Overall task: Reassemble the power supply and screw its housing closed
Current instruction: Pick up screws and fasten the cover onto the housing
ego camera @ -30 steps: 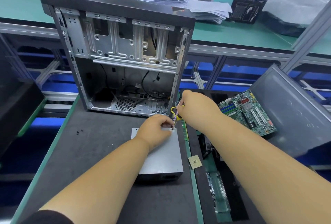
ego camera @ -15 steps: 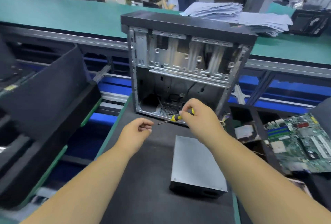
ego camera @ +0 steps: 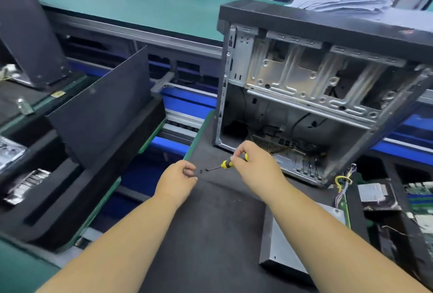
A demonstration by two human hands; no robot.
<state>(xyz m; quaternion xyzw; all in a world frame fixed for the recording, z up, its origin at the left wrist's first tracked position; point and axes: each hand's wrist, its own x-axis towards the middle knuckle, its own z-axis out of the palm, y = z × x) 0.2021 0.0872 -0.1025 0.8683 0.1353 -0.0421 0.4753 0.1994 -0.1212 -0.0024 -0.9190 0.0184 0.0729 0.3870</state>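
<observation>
Nearest the camera, the power supply (ego camera: 284, 246) lies flat on the dark mat (ego camera: 210, 222), low on the right. It is a plain grey metal box with a darker near face, and the right forearm crosses over part of its top. No hand touches it.

Farther out, both hands hang over the mat, well apart from the box. The left hand (ego camera: 177, 181) has its fingers curled inward toward the thumb, the tips close together; whether they pinch something small cannot be told. The right hand (ego camera: 254, 166) grips a yellow-and-black screwdriver (ego camera: 223, 165) by its handle, fingers wrapped and pinching round it, the thin shaft pointing left and slightly down toward the mat. Just beside the tip, between the 2 hands, a few small dark screws (ego camera: 203, 170) lie on the mat.

Behind the hands stands the open computer case (ego camera: 316, 86), upright on the mat, its bare metal drive cage and loose cables visible inside. To the right, a bundle of coloured wires (ego camera: 343, 183) hangs at the case's corner. Beyond runs a green bench (ego camera: 131, 2) carrying a stack of papers (ego camera: 344, 2).
</observation>
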